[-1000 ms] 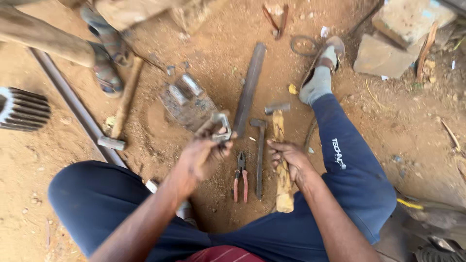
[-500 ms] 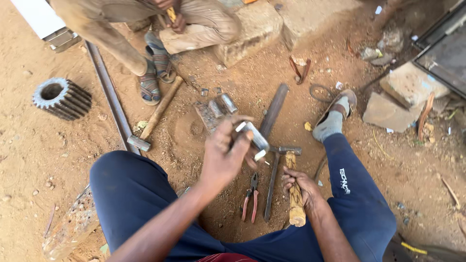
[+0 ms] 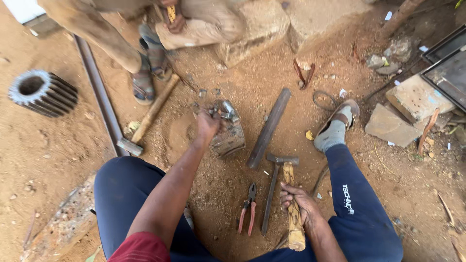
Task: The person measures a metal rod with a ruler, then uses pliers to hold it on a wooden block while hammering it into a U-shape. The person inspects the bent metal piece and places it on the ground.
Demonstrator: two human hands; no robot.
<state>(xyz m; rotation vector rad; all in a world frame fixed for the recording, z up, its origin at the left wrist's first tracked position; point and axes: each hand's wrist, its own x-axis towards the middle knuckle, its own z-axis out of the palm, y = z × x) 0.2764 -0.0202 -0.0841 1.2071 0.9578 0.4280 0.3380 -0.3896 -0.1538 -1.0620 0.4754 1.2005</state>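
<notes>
While sitting on the sandy ground [image 3: 58, 160], reaching out with the left hand [image 3: 208, 123], fingers curled around small metal pieces [image 3: 224, 110] above a grey metal block [image 3: 228, 138]. Gripping, with the right hand [image 3: 298, 204] wrapped shut, the wooden handle [image 3: 292, 213] of a hammer [image 3: 282, 160], long axis running near-to-far, head pointing away, lying between the legs just beside red-handled pliers [image 3: 247, 213].
</notes>
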